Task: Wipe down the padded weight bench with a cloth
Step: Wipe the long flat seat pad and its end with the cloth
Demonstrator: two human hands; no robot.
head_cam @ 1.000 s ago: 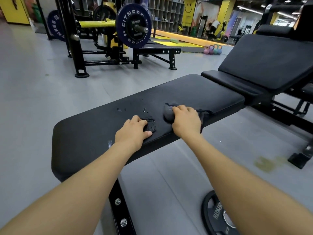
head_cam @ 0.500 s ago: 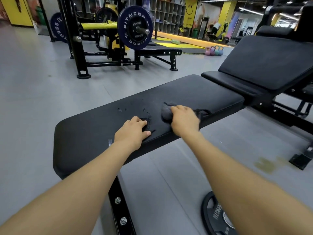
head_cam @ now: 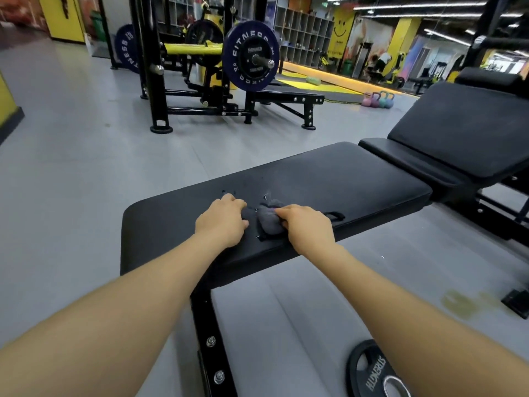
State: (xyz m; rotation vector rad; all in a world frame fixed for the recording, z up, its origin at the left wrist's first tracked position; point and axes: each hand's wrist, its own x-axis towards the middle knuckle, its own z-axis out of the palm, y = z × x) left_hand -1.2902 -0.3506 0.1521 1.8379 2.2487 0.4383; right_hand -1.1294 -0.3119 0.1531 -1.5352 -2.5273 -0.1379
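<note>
A black padded weight bench runs from centre to right, its flat seat pad nearest me. On that pad my right hand grips a bunched dark grey cloth, pressing it onto the pad. My left hand rests on the pad just left of the cloth, fingers curled, holding nothing that I can see. Small worn or wet marks dot the pad beyond the left hand. A loose tail of the cloth trails right of my right hand.
An inclined black backrest rises at the right. A black weight plate lies on the grey floor by my right forearm. The bench's black leg stands below. A rack with a blue-plated barbell stands behind, kettlebells further back.
My right hand has slid the cloth leftwards along the pad, close to my left hand. The left hand stays pressed on the pad. The view has shifted slightly.
</note>
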